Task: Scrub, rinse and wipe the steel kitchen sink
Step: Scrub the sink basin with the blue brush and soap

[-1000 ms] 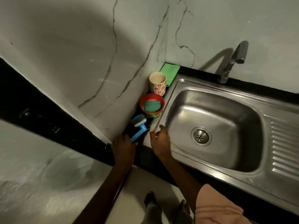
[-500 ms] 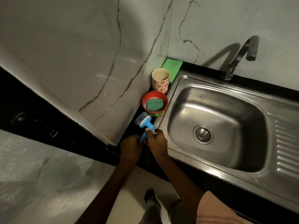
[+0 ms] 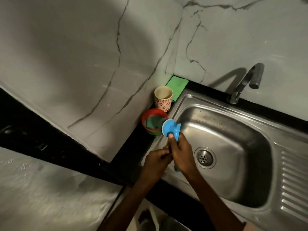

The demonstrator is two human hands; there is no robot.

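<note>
The steel sink (image 3: 236, 185) fills the right half of the view, with its round drain (image 3: 204, 157) in the basin and a ribbed drainboard (image 3: 295, 182) at the right edge. My right hand (image 3: 182, 153) grips the handle of a blue scrub brush (image 3: 171, 129) and holds it up over the sink's left rim, brush head toward the red bowl. My left hand (image 3: 155, 161) sits just left of the right hand, its fingers curled beside the brush handle; whether they touch the handle is hidden.
A red bowl (image 3: 145, 118) holding a green sponge stands on the black counter left of the sink. Behind it are a floral cup (image 3: 163, 98) and a green cloth (image 3: 177, 85). The tap (image 3: 245, 82) rises behind the sink. Marble walls close the corner.
The brush went from my left hand on the counter to my right hand, which has lifted it up over the sink's left rim. The view has moved closer.
</note>
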